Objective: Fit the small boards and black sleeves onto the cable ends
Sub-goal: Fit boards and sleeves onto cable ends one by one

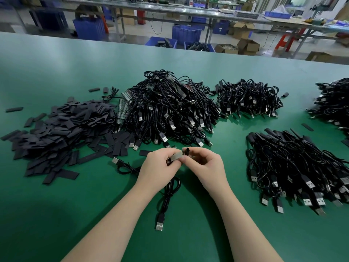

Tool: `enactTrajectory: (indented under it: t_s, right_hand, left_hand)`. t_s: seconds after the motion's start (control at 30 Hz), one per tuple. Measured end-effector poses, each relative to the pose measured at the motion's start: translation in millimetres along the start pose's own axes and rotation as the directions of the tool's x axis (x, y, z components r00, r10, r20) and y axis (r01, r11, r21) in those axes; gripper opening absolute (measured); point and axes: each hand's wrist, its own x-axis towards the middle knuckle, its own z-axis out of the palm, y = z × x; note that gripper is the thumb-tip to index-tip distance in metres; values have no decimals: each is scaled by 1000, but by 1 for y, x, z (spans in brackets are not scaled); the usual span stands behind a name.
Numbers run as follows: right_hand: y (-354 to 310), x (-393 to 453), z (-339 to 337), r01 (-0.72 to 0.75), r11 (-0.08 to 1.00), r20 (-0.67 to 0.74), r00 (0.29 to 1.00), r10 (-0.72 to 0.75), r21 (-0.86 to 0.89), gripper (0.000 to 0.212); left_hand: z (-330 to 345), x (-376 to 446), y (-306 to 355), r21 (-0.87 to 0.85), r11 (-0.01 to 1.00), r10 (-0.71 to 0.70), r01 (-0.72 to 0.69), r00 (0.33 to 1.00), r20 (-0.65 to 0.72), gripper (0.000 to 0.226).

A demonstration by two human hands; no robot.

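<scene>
A small board (176, 157) is pinched between the thumb and curled fingers of the left hand (160, 165), just in front of the large cable heap (170, 108) at the middle of the green table (56, 214). A black connector end (188, 149) is pinched by the fingertips of the right hand (205, 165) and is held against the right edge of the board; whether the two are fully seated cannot be told. Both hands are held together above the table, their fingertips touching around the parts.

A black cable (169, 193) is seen hanging from under the hands toward the viewer, its loop lying on the table and its USB plug (160, 223) resting flat, well in front of the heap. A second loose cable (122, 166) is laid just left of the left hand, in front of the heap's left corner.

To the left of the heap, a wide pile of flat black sleeves (60, 131) is spread out, touching the heap's left edge. A strip of small boards (122, 108) is tucked between that pile and the heap. To the right of the heap a smaller cable bundle (249, 99) is placed, and in front of that, near the right hand, a further pile of cables (294, 167) is stacked. Another cable pile (334, 103) is cut off by the right edge. Behind the heap, beyond the table's far edge, blue crates (186, 35) are seen on the floor.
</scene>
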Motion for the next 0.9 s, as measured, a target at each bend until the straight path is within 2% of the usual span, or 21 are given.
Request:
enactTrajectory:
  t_s: [0.23,0.3,0.37,0.5,0.63,0.7,0.9]
  right_hand:
    - [-5,-2,-3,-17,997,-18,1000,19,70,10]
    - [-6,-3,-3,-20,995,-28,999,23,99,16]
    - [-7,-3,-3,-22,989,-56,998,30,149,20]
    - [-7,0,-7,-45,967,-141,987,82,249,14]
    - [-9,-2,-6,-17,928,-154,985,80,373,24]
    - [-11,-4,-4,-2,913,-141,988,65,408,24]
    - [-11,-5,-2,39,931,-118,993,5,364,28]
  left_hand:
    - [0,-1,2,-68,998,4,-5,1000,-16,13]
    - [-1,0,3,-86,996,5,-6,1000,-13,11]
    - [-2,0,3,-108,994,7,-8,1000,-10,14]
    - [-4,-1,3,-160,987,11,-10,1000,4,18]
    - [-3,1,2,-131,991,23,-26,999,-23,5]
    - [-4,1,2,-108,994,29,-31,999,-26,6]
    - [-7,1,3,-74,994,85,-85,996,2,19]
